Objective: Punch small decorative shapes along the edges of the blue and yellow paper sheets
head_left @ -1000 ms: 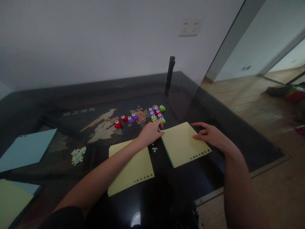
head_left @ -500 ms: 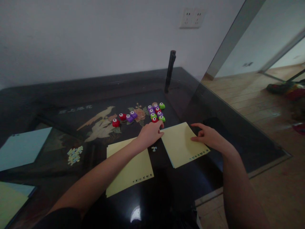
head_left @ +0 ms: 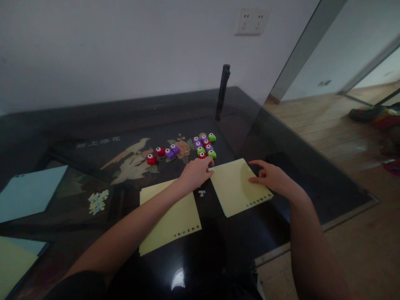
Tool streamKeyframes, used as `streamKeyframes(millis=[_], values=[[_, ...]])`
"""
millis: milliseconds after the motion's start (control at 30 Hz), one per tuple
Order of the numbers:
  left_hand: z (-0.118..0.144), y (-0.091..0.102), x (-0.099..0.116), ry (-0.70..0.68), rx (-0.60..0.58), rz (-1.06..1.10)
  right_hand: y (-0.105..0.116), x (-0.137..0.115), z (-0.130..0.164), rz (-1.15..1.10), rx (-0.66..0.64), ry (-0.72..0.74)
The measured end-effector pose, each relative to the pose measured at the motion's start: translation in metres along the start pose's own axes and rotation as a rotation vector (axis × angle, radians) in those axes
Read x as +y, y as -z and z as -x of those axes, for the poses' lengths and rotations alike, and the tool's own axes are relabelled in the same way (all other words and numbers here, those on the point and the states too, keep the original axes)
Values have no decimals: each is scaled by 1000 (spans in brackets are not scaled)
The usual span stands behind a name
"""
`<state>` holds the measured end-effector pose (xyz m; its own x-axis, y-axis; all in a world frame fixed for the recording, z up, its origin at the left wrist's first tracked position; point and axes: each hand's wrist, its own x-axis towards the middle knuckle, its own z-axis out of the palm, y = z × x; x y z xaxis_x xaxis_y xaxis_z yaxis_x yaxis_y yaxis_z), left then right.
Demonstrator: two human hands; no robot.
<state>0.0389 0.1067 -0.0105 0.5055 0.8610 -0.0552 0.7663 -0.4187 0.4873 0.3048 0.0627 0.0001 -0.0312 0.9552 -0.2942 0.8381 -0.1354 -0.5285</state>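
Note:
A stack of yellow paper [head_left: 237,187], with a row of small shaped holes along its near edge, lies on the dark table. My left hand [head_left: 196,171] has its thumb and forefinger at the stack's far left corner. On the right edge, my right hand [head_left: 271,177] rests its thumb on the top sheet, its forefinger stretched by the far right corner. Under my left forearm lies a second yellow stack [head_left: 178,216], also with punched holes. Between the stacks sit a few tiny paper cutouts [head_left: 202,193]. Just beyond my left hand stand several red, purple and green one-eyed pieces [head_left: 206,146].
More one-eyed pieces [head_left: 168,153] stand left of that group. A pile of paper cutouts [head_left: 97,202] lies at left, near a pale blue sheet [head_left: 34,191] and more yellow paper [head_left: 15,262]. A black post [head_left: 222,91] rises at the table's back.
Almost nothing differs. The view has shifted slightly, and both hands stay at the edges of the right-hand paper stack.

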Motion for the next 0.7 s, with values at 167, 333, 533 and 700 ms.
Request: streamKeyframes(millis=[167, 333, 533, 700], values=[[2, 2, 1, 12, 8, -68, 1, 5, -1, 0, 77, 14], [10, 10, 19, -27, 19, -120, 3, 8, -3, 15, 268, 30], [44, -1, 64, -406, -107, -128, 0, -8, -20, -1, 373, 281], [73, -25, 80, -454, -81, -261, -8, -26, -53, 180, 220, 594]])
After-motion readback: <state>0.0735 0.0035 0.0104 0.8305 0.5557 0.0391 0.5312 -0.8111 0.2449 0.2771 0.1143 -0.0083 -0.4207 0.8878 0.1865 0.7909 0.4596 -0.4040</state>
